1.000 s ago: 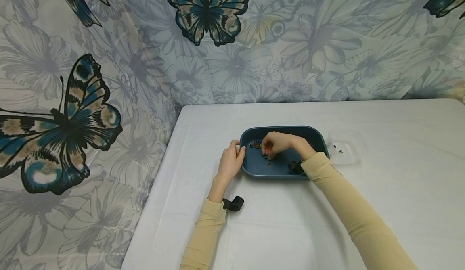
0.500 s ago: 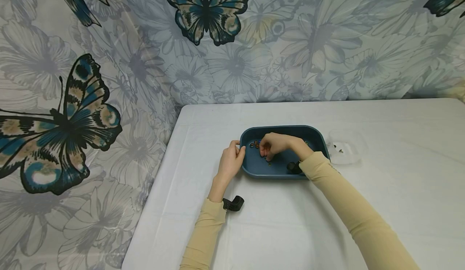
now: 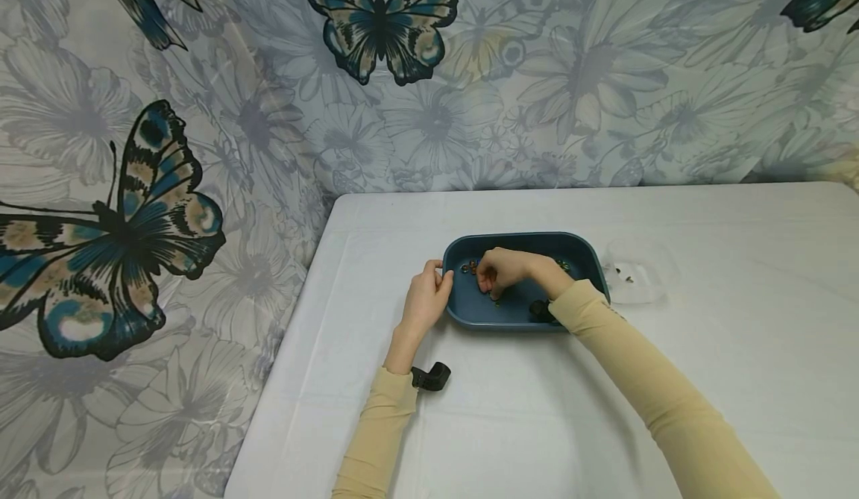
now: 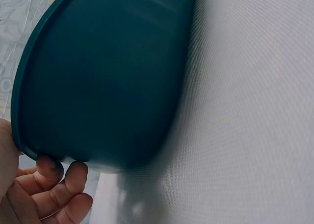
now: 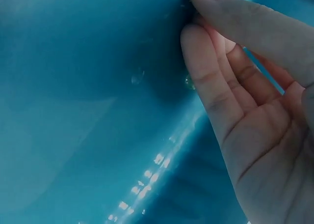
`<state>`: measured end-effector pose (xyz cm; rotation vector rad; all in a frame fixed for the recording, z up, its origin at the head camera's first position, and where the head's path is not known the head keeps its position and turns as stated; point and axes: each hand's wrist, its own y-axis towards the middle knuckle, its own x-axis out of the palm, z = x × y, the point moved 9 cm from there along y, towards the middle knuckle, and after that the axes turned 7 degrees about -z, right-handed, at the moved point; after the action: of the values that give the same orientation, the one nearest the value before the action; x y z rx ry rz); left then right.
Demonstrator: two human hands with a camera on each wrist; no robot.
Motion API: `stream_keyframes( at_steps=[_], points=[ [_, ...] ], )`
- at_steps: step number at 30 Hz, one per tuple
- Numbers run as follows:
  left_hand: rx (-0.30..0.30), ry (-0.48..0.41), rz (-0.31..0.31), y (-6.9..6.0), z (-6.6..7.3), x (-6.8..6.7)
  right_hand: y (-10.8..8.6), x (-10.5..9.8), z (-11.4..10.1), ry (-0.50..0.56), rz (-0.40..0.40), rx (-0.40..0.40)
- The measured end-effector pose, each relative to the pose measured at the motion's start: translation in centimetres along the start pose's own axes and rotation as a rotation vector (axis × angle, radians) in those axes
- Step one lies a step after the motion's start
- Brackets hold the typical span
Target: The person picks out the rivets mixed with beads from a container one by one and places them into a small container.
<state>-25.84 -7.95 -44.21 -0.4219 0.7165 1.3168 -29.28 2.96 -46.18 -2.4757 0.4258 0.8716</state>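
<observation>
A dark teal tray point(image 3: 470, 311) lies on the white-covered table. My left hand point(image 3: 426, 296) grips the tray's left end, its thumb at the rim and its fingers bent against the outer wall in the left wrist view. My right hand point(image 3: 513, 268) reaches down inside the tray, fingers curled and thumb close to the fingertips near the floor. Whatever may be between those fingertips is hidden. Brown-amber beads point(image 3: 468, 268) lie to the left of this hand, and one tiny bead point(image 3: 497, 303) lies below it. In the right wrist view, a greenish bead point(image 5: 189, 82) sits beside a finger.
Green-yellow beads point(image 3: 564, 265) lie at the tray's right side, behind the right wrist. A clear plastic container point(image 3: 644, 290) with a few small dark bits stands right of the tray. Black wrist cameras are on both arms. A butterfly-patterned cloth point(image 3: 436, 126) hangs behind the table.
My right hand has shifted slightly left within the tray, covering the blue bead seen earlier and uncovering the green-yellow beads behind the wrist. The left hand and tray have stayed put.
</observation>
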Motion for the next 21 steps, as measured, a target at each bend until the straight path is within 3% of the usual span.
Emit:
stream_keyframes(
  at_steps=[21],
  points=[
    [0.019,0.003,0.015,-0.04,0.09,-0.05,-0.41,-0.45,-0.32,-0.011,0.028,-0.011]
  ],
)
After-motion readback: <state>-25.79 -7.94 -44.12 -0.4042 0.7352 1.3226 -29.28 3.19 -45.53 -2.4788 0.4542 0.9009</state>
